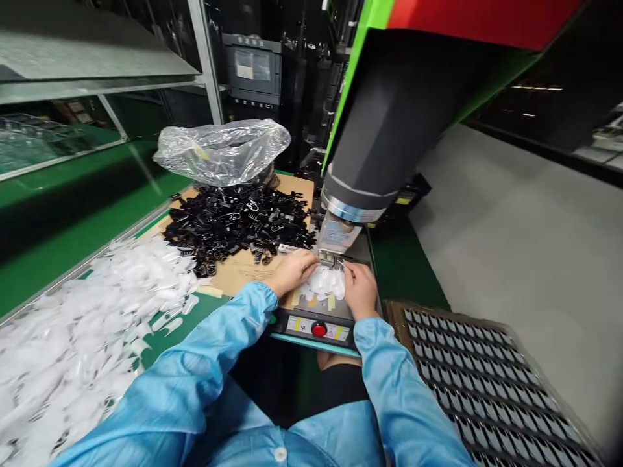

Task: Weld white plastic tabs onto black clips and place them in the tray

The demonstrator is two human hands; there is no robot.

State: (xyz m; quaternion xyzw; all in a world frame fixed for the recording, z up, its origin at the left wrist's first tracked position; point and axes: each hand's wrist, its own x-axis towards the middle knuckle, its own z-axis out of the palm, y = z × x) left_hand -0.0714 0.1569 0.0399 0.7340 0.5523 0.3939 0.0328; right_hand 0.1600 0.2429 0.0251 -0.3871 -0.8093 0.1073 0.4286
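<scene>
Both hands are at the small fixture (331,258) under the machine's dark cylindrical head (367,143). My left hand (293,271) is at the fixture's left side, fingers drawn together; whatever is between the fingertips is too small to name. On the right side, my right hand (360,287) pinches something small and thin near the fixture. White oval pieces (325,283) lie between the hands on the machine's base. Below them, a red button (319,329) sits on the front panel.
Black clip-like parts (233,224) are heaped on cardboard (243,274), with a clear plastic bag (221,152) behind. Many white pieces (92,324) cover the left of the green table. At lower right stands a tray (487,376) with rows of parts. A grey bin (253,70) is behind.
</scene>
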